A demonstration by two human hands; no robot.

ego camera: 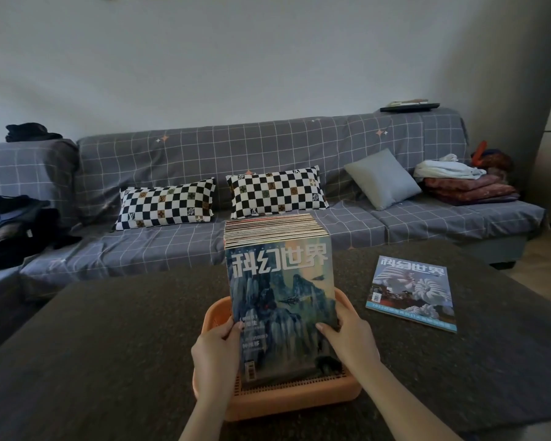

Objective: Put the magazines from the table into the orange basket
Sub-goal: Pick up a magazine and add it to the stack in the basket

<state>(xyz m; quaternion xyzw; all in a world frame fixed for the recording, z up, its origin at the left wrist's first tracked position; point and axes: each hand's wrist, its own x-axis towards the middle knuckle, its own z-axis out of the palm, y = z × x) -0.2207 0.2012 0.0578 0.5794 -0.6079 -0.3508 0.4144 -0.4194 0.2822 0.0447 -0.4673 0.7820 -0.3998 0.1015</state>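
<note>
A thick row of magazines (pixel 280 281) stands upright in the orange basket (pixel 299 397) at the near middle of the dark table (pixel 109 345). The front cover is blue-green with large white characters. My left hand (pixel 215 358) grips the stack's lower left edge, thumb on the front cover. My right hand (pixel 350 335) grips the lower right edge the same way. One more magazine (pixel 412 292) lies flat on the table to the right of the basket, cover up.
Behind the table runs a grey checked sofa (pixel 268 154) with two black-and-white checkered cushions (pixel 167 203), a plain grey cushion (pixel 382 178), folded blankets (pixel 468 186) at right and dark clothes (pixel 13 224) at left.
</note>
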